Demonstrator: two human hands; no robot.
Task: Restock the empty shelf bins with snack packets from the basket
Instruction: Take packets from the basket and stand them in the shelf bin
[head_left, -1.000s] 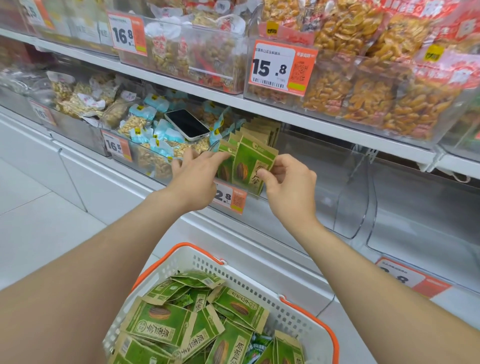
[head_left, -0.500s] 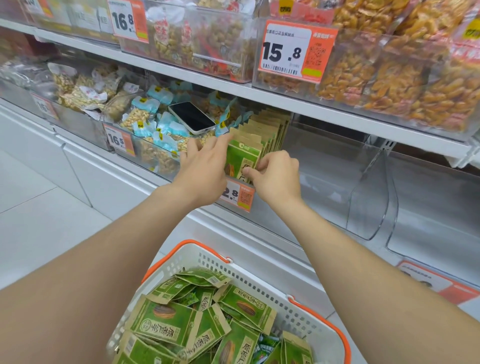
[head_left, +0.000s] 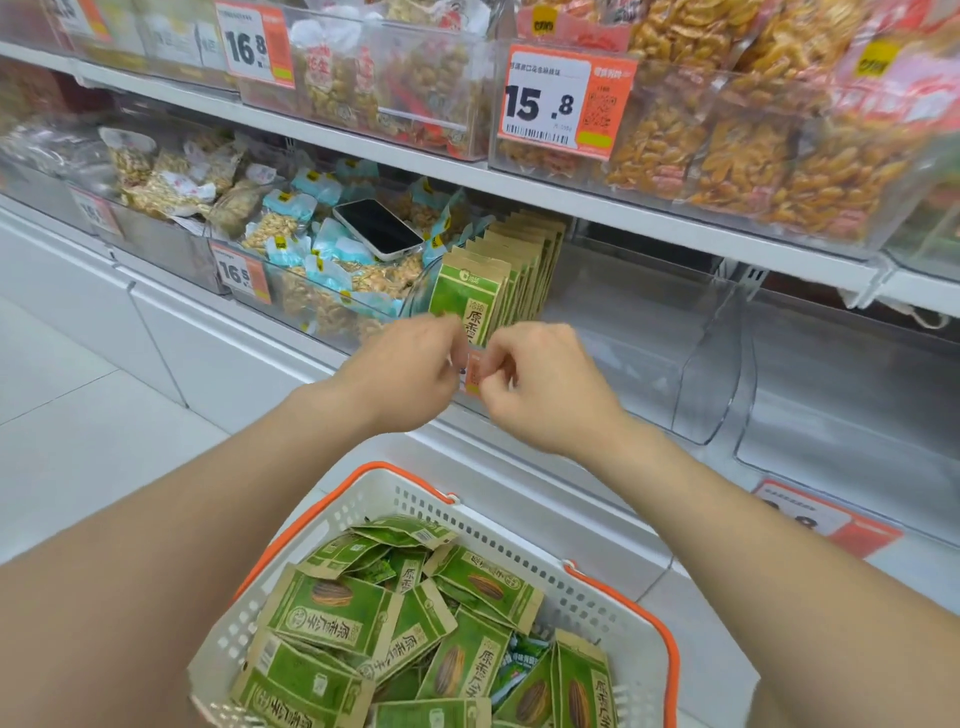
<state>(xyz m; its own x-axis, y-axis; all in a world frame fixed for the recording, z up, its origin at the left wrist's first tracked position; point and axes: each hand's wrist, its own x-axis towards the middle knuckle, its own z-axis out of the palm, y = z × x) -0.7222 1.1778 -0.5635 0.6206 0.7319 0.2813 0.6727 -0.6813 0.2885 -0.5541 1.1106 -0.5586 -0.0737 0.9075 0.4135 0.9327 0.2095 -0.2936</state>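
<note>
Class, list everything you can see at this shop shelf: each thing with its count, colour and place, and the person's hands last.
loose green paper snack packets: a heap, green and tan, in the basket.
white plastic basket with orange handles: one, bottom centre.
standing green paper snack packets: one tight row, left end of a clear bin.
clear plastic shelf bins: two, transparent, lower shelf, centre and right.
black-screened phone in a white case: one, lying on the light-blue packets.
light-blue nut packets: many, bin left of the green row.
orange-yellow snack bags: many, upper shelf, right.
orange-and-white price tags: several, on bin fronts.
left hand: one, blurred, before the green row.
right hand: one, fingers curled, nothing visible in it.
</note>
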